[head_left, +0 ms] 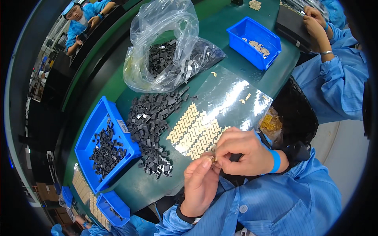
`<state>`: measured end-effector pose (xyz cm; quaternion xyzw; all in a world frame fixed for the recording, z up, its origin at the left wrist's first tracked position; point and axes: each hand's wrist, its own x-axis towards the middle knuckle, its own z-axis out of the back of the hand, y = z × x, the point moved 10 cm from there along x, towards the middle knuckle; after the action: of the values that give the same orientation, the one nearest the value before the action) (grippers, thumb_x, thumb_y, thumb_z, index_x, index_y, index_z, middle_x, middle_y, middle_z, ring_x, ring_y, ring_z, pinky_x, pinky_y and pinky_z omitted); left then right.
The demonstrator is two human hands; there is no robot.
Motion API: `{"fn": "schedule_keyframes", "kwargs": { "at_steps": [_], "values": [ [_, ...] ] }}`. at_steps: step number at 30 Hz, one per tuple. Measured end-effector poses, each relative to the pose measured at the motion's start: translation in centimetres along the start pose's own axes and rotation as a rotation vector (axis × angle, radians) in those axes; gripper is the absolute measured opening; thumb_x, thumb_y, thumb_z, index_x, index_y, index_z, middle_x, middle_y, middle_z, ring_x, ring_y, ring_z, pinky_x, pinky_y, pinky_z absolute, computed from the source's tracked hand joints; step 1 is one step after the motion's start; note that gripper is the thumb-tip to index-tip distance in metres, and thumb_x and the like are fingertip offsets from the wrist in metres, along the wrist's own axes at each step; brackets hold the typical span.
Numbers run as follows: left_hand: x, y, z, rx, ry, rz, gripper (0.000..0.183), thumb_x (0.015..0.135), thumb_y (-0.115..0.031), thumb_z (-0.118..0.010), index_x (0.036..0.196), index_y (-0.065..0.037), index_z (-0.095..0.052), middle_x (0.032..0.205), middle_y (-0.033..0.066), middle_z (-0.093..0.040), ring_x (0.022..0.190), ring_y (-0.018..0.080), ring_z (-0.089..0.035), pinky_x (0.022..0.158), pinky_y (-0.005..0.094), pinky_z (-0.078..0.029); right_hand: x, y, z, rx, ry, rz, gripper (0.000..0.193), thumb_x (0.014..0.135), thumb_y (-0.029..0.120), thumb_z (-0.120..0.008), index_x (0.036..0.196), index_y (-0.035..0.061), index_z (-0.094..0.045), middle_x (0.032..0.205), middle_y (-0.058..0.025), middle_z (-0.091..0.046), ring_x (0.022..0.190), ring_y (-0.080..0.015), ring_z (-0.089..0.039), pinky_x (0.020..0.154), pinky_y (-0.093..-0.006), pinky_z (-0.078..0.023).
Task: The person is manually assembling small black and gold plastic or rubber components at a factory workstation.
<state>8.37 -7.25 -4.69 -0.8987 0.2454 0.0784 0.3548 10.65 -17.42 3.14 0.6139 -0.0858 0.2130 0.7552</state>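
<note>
My left hand (pixel 201 183) and my right hand (pixel 246 153) meet low in front of me, fingertips pinched together. Between them is a small piece (pixel 214 159), mostly covered by the fingers, so its kind cannot be made out. Just beyond my hands, many small cream-coloured parts (pixel 197 131) lie in a zigzag pattern on a clear plastic sheet (pixel 224 84). A few more cream parts (pixel 248 96) are scattered over its far end. Left of the pattern spreads a loose heap of small black rectangular parts (pixel 151 122).
An open clear bag (pixel 134 67) of black parts stands behind the heap. Blue bins hold black parts at left (pixel 80 145) and lower left (pixel 125 208); another blue bin (pixel 232 35) at upper right holds cream pieces. Co-workers sit at right (pixel 327 86) and far left (pixel 80 27).
</note>
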Motion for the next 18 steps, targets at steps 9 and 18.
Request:
{"fn": "schedule_keyframes", "kwargs": {
  "at_steps": [9,18],
  "values": [
    [-4.8,-9.8,-2.3,1.126,-0.176,-0.992,0.015,0.075,-0.007,-0.068,0.088,-0.001,-0.063,0.084,0.0081,-0.051,0.073,0.0191,-0.050,0.068,0.0319,-0.039,0.8,0.5,8.7,-0.901,-0.244,0.084,0.005,0.067,0.004,-0.064,0.070,0.0054,-0.060,0.065,-0.0075,-0.059,0.060,-0.0263,-0.056,0.058,-0.0362,-0.041],
    [-8.1,-6.4,-7.1,1.907,0.225,-1.447,0.030,0.066,-0.002,-0.074,0.094,-0.009,-0.065,0.072,-0.0012,-0.048,0.059,0.0149,-0.045,0.054,0.0310,-0.031,0.8,-0.8,1.0,-0.023,0.106,-0.052,0.007,0.079,0.007,-0.065,0.083,0.0018,-0.063,0.083,-0.0079,-0.062,0.080,-0.0216,-0.058,0.071,-0.0315,-0.043]
  ]
}}
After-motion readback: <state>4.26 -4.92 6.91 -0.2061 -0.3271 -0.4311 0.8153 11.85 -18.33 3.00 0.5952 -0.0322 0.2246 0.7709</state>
